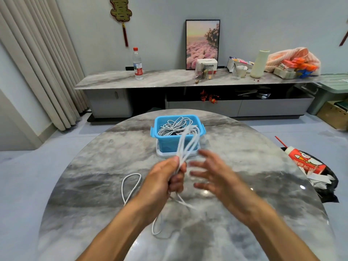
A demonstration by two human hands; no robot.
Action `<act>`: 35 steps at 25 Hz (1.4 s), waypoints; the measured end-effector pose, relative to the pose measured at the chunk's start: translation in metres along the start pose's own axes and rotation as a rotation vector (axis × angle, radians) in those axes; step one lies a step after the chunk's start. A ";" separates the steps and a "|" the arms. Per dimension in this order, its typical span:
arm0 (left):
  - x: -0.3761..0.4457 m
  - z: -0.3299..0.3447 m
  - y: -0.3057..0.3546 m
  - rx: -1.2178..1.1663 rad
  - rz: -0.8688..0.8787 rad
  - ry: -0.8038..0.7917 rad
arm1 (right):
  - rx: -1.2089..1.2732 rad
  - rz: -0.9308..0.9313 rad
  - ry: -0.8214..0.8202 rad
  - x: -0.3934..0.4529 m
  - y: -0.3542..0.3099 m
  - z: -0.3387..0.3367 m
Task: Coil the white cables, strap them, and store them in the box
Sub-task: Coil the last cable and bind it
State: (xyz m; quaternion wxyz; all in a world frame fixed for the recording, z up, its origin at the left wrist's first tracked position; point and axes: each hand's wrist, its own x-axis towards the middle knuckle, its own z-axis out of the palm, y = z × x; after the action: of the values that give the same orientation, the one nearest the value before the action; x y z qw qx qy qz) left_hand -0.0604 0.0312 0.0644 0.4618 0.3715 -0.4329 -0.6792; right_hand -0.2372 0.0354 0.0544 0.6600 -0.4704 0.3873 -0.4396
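My left hand (165,176) grips a bunch of white cable loops (188,144) that rise toward the blue box (177,142). More of the same cable trails below the fist and lies in loose loops on the table (131,187). My right hand (209,172) hovers just right of the left, fingers spread, blurred, holding nothing. The blue box stands on its white lid at the table's middle and holds several tangled white cables (173,127).
The round grey marble table (94,185) fills the foreground. A black bag with a red-and-white cup and paper scraps (308,166) sits at its right edge. Behind stands a long marble sideboard (169,78) with a water bottle, a picture frame and clutter.
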 end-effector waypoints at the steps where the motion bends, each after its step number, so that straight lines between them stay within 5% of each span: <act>1: 0.004 -0.005 0.008 -0.093 0.033 0.053 | -0.109 0.097 -0.156 0.000 0.009 0.009; 2: 0.007 -0.008 0.016 -0.177 0.062 0.100 | -0.229 0.151 -0.217 0.000 0.013 0.013; 5: 0.010 -0.032 0.042 -0.325 0.170 0.260 | -0.410 0.159 -0.005 -0.001 -0.009 -0.011; 8: 0.008 -0.049 0.056 -0.200 0.228 0.337 | -0.021 0.017 0.153 -0.009 -0.028 -0.038; 11: 0.006 -0.026 0.042 -0.165 0.218 0.228 | -0.073 -0.026 0.097 0.001 -0.004 -0.005; 15: 0.005 -0.009 0.033 -0.301 0.227 0.182 | -0.159 0.210 -0.265 0.008 0.028 0.034; 18: 0.009 -0.039 0.053 -0.365 0.307 0.311 | 0.062 0.199 -0.145 0.007 0.002 0.003; 20: 0.011 -0.053 0.059 -0.178 0.355 0.342 | 0.177 0.151 -0.026 0.002 -0.019 -0.019; 25: 0.011 -0.036 0.025 1.040 0.454 0.098 | 0.240 0.052 0.054 -0.005 -0.042 -0.028; 28: 0.008 -0.020 0.010 1.042 0.373 -0.204 | 0.441 0.060 0.066 -0.005 -0.042 -0.023; 35: 0.010 -0.011 -0.004 0.678 0.155 -0.317 | 0.801 -0.111 0.108 0.007 -0.019 0.014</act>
State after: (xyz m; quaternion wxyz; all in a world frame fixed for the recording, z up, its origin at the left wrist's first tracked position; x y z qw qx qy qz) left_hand -0.0546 0.0195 0.0561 0.2898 0.3596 -0.7258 -0.5098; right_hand -0.2261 0.0299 0.0754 0.7450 -0.1724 0.1935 -0.6147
